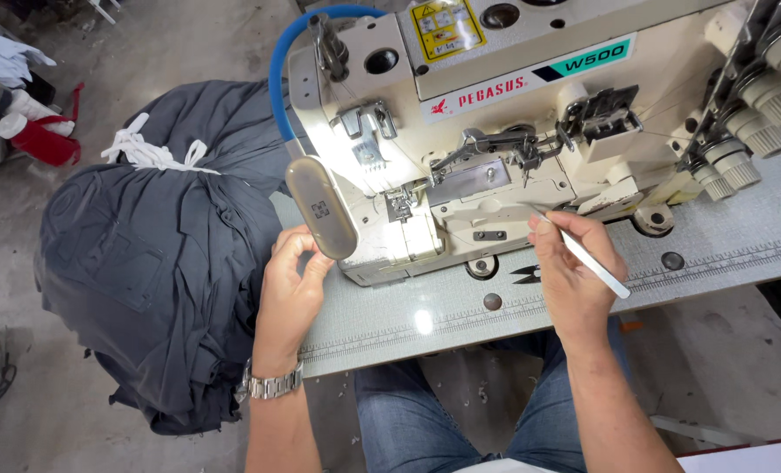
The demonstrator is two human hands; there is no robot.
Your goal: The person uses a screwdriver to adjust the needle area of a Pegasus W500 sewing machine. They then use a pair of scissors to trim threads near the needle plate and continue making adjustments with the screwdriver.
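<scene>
Head view, looking straight down. The right hand [572,267] has its fingers [544,229] pinched shut on the tweezers [583,254], a slim pale tool. Its long axis runs on a slant: the back end sticks out past the hand toward the near right, the tip points up and left, toward the looper area [487,166] of the sewing machine [495,131]. So the spot the tip aims at lies up and to the left of the fingers, near but not touching. Whether any thread is caught in the tip is too fine to tell.

The left hand [289,285] sits at the left end of the machine, its fingers half curled and open, holding nothing. The thumb and forefinger lie just beside the grey lamp head [320,206] on its blue gooseneck [281,70]; contact cannot be made out. The needle plate [401,206] is lit bright between the two hands. The right hand is the nearer one to the looper area.

The surface [460,315] is pale grey with a printed ruler strip along its near edge. Small black snips [523,275] lie on it just left of the right hand.

Past the left edge of the surface, a bundle of dark cloth [162,254] tied with a white strip [149,149] stands on a concrete floor [22,210]. Jeans [425,412] show below the near edge.
</scene>
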